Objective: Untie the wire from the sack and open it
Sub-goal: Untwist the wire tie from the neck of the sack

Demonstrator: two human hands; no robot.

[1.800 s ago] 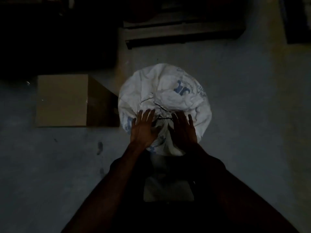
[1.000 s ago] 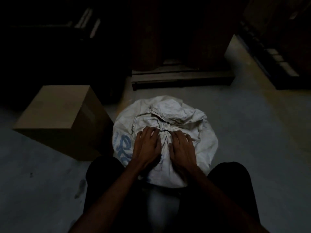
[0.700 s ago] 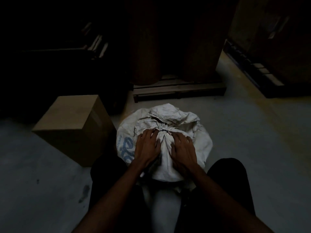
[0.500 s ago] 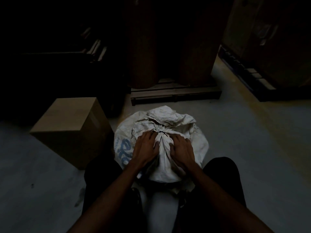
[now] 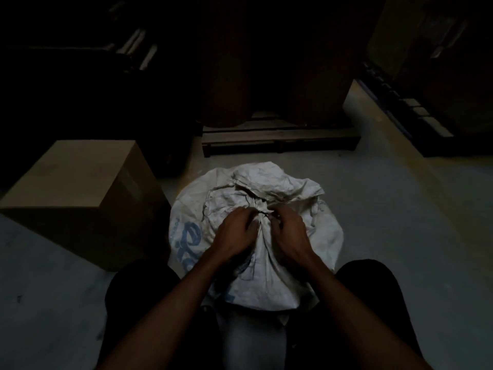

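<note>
A full white woven sack (image 5: 293, 279) with blue print stands on the floor between my knees. Its mouth is bunched into a neck and bound by a thin dark wire (image 5: 262, 213). My left hand (image 5: 236, 233) has its fingers curled at the left side of the neck, fingertips at the wire. On the right side, my right hand (image 5: 289, 233) pinches at the wire's end with curled fingers. The scene is dim, so the exact finger contact is hard to see.
A closed cardboard box (image 5: 80, 193) stands on the floor just left of the sack. A wooden pallet (image 5: 280, 140) carrying dark drums sits behind. Dark racks line the right side and the far left. Bare concrete floor (image 5: 413, 222) lies to the right.
My hands went from lying flat on the sack to curling their fingers in at the tied neck and the wire. The camera tilted up and came closer.
</note>
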